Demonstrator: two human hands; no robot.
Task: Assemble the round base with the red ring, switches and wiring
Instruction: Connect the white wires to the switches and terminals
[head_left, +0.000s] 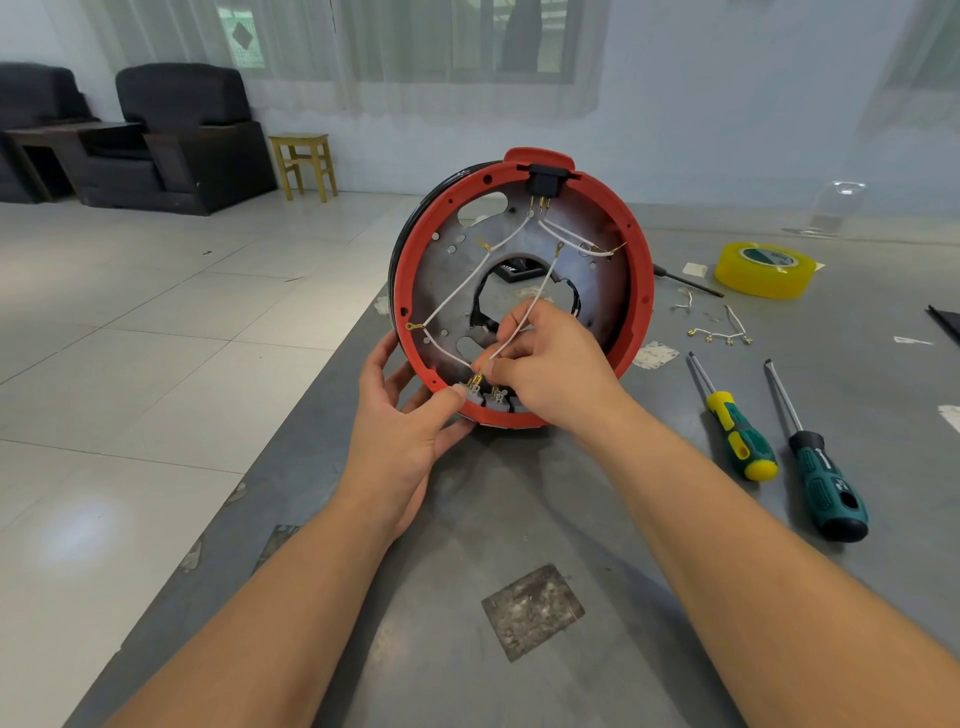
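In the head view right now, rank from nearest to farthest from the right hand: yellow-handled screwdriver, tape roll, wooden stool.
1. Yellow-handled screwdriver, on the table right of the right hand.
2. Tape roll, farther back right.
3. Wooden stool, on the floor, far left.

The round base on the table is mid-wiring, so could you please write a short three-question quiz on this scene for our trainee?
1. True or false: the round base lies flat on the table.
2. What does the right hand pinch? A) a screwdriver B) a white wire C) tape
3. Which hand steadies the red ring at its lower rim, near the switches?

Key: 1. False, it stands tilted on its edge. 2. B. 3. The left hand.
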